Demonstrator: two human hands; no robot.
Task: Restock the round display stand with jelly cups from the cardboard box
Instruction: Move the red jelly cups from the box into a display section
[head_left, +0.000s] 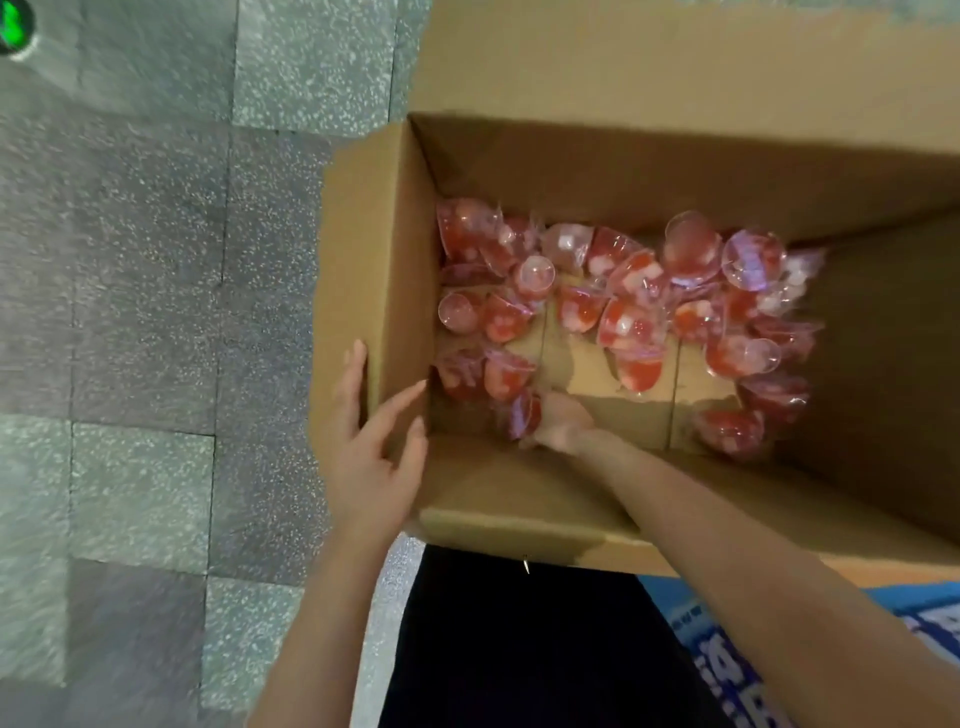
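An open cardboard box (379, 270) fills the upper right of the head view. Several red jelly cups (631, 306) with clear lids lie scattered over its bottom. My left hand (371, 452) grips the box's left wall, thumb inside and fingers outside. My right hand (563, 423) reaches deep into the box near its front wall, blurred, with its fingers closed around a jelly cup (524, 413) at the lower left of the pile. The round display stand is out of sight.
Grey speckled floor tiles (145, 312) lie to the left of the box. A blue and white printed surface (748, 660) shows at the lower right under my right arm. Dark clothing (519, 649) fills the bottom middle.
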